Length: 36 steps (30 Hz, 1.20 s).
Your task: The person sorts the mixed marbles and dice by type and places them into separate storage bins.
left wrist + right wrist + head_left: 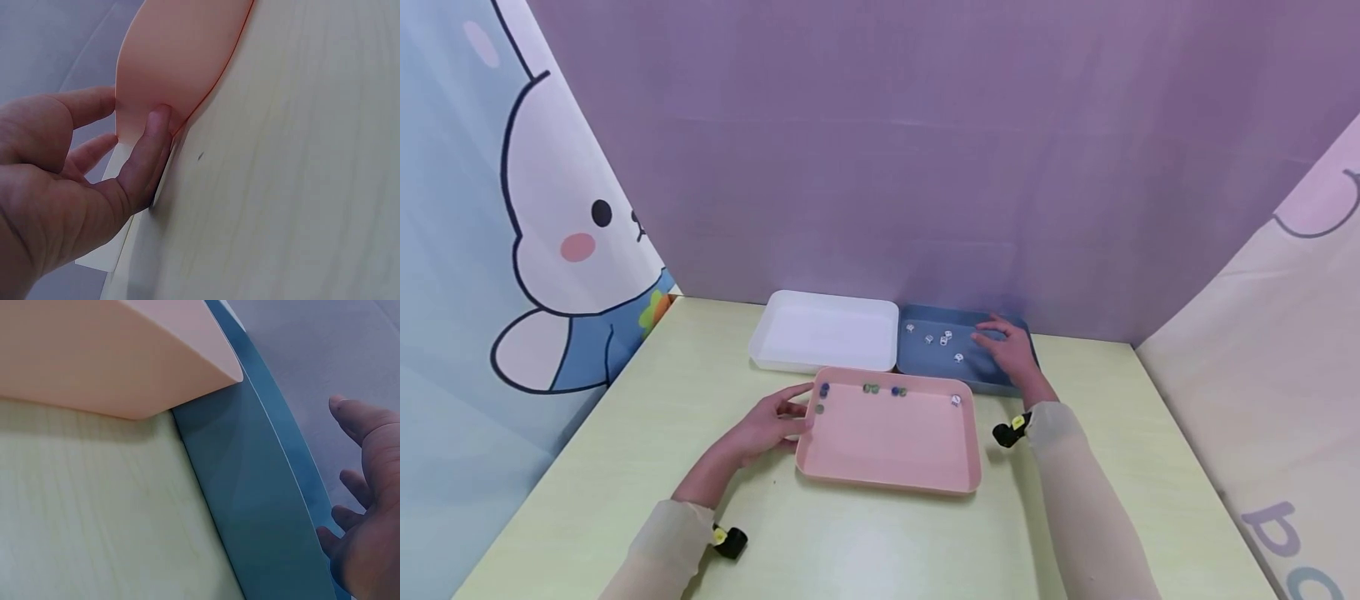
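Observation:
My left hand [766, 427] touches the outer left wall of a pink tray [887, 446], fingertips [161, 115] against the side. Inside that tray, small green and blue pieces [871, 388] lie along the back and left. One white die [956, 400] sits at its back right. Over the right part of a blue tray [917, 360] hovers my right hand [1013, 352], fingers spread loosely and thumb apart, with nothing showing between them. Several white dice [945, 337] lie in the blue tray, left of the fingers.
A white tray [827, 333] stands at the back left, beside the blue one. The pink tray's back edge meets the fronts of both. Behind them a purple cloth [880, 167] rises at the far edge of the light wooden table [820, 550]. Printed cloths hang at both sides.

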Tool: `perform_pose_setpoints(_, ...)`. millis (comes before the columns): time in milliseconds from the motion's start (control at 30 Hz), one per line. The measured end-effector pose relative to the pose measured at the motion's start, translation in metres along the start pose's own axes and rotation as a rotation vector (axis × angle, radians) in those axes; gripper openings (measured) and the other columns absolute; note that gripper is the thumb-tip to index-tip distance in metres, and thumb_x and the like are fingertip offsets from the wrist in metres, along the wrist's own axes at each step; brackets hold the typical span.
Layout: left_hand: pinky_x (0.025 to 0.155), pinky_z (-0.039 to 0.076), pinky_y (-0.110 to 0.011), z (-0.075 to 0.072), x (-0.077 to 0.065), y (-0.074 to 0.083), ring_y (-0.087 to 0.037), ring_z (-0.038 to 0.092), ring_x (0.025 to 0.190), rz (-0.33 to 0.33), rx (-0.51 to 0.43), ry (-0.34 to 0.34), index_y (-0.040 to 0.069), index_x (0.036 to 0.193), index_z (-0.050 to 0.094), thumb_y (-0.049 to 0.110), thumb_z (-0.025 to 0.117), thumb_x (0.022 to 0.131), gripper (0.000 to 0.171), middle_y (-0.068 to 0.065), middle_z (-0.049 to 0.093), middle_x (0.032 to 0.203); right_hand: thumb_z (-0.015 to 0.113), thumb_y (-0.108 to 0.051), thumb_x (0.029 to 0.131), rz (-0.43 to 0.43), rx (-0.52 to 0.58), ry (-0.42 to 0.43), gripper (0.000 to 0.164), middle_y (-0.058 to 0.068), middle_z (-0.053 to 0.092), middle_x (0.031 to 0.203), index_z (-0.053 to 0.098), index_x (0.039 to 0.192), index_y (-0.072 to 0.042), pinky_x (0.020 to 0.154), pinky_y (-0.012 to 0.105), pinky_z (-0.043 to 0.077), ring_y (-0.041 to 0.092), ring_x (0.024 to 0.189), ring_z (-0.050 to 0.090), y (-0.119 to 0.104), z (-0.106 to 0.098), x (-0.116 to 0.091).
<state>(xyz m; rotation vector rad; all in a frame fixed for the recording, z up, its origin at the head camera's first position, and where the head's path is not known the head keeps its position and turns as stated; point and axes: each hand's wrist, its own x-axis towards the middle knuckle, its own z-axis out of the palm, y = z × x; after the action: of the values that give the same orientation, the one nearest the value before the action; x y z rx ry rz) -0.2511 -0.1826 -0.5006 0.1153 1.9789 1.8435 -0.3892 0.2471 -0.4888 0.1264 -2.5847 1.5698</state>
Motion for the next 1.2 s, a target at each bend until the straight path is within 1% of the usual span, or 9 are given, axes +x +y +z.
perform_pose_setpoints(233,0.069,0.05,-0.042,0.0,0.0,0.0,-0.033,0.053,0.096,-0.007,0.006,0.006,0.025,0.136,0.033,0.009,0.06,0.083,0.061,-0.02,0.042,0.117,0.068,-0.041,0.073,0.011,-0.019,-0.011,0.049,0.009,0.034,0.137,0.063,0.105,-0.005,0.094,0.051,0.029,0.029,0.128,0.019,0.0,0.0,-0.004)
perform_pose_setpoints(333,0.07,0.05,-0.042,0.0,-0.001,0.0,-0.033,0.052,0.096,-0.006,0.003,0.005,0.024,0.136,0.032,0.008,0.06,0.083,0.062,-0.02,0.041,0.117,0.068,-0.039,0.074,-0.009,-0.061,-0.026,0.047,0.01,0.033,0.138,0.063,0.105,-0.004,0.092,0.052,0.031,0.031,0.128,0.02,0.0,0.001,-0.005)
perform_pose_setpoints(400,0.07,0.05,-0.042,0.0,-0.001,0.0,-0.033,0.052,0.097,-0.006,0.0,0.003,0.024,0.136,0.032,0.008,0.06,0.084,0.062,-0.02,0.041,0.117,0.068,-0.038,0.075,-0.024,-0.105,-0.041,0.043,0.008,0.032,0.138,0.064,0.104,-0.007,0.09,0.052,0.033,0.031,0.127,0.021,-0.002,0.001,-0.007)
perform_pose_setpoints(600,0.07,0.05,-0.043,-0.001,-0.001,0.0,-0.033,0.052,0.096,0.002,-0.005,-0.01,0.024,0.136,0.032,0.007,0.059,0.084,0.061,-0.021,0.04,0.118,0.067,-0.035,0.076,-0.072,-0.251,-0.128,0.035,0.006,0.035,0.136,0.066,0.1,-0.01,0.091,0.052,0.033,0.032,0.125,0.025,-0.019,0.002,-0.013)
perform_pose_setpoints(800,0.07,0.05,-0.043,-0.001,-0.002,0.002,-0.034,0.052,0.097,-0.007,-0.009,0.001,0.024,0.136,0.032,0.007,0.06,0.083,0.062,-0.021,0.04,0.117,0.068,-0.03,0.076,-0.121,-0.423,-0.226,0.019,0.011,0.04,0.132,0.069,0.09,-0.017,0.09,0.049,0.035,0.032,0.122,0.031,-0.049,0.006,-0.023)
perform_pose_setpoints(900,0.07,0.05,-0.042,-0.001,0.001,-0.002,-0.033,0.052,0.096,-0.007,-0.006,0.01,0.025,0.136,0.033,0.008,0.061,0.082,0.063,-0.02,0.04,0.117,0.068,-0.029,0.077,-0.129,-0.515,-0.248,0.014,0.01,0.045,0.127,0.07,0.085,-0.019,0.088,0.046,0.037,0.029,0.119,0.036,-0.062,0.008,-0.028)
perform_pose_setpoints(1000,0.069,0.05,-0.043,-0.001,0.001,-0.002,-0.033,0.052,0.096,-0.008,-0.01,0.01,0.025,0.136,0.033,0.008,0.061,0.082,0.063,-0.021,0.04,0.117,0.068,-0.028,0.076,-0.126,-0.609,-0.263,0.009,0.007,0.053,0.118,0.07,0.081,-0.021,0.086,0.044,0.04,0.027,0.113,0.043,-0.071,0.011,-0.034)
perform_pose_setpoints(1133,0.07,0.05,-0.043,0.0,0.0,0.002,-0.034,0.052,0.097,-0.02,-0.02,0.004,0.024,0.136,0.032,0.006,0.06,0.083,0.063,-0.021,0.04,0.117,0.069,-0.029,0.072,-0.109,-0.737,-0.271,0.006,0.002,0.057,0.11,0.07,0.075,-0.024,0.08,0.044,0.043,0.026,0.106,0.048,-0.08,0.016,-0.043)
perform_pose_setpoints(1200,0.071,0.049,-0.044,0.001,-0.003,0.007,-0.035,0.051,0.098,-0.02,-0.021,-0.008,0.022,0.138,0.03,0.004,0.059,0.084,0.064,-0.022,0.039,0.118,0.069,-0.031,0.071,-0.115,-0.814,-0.273,0.005,0.0,0.059,0.104,0.069,0.071,-0.027,0.079,0.047,0.042,0.028,0.103,0.048,-0.082,0.02,-0.049)
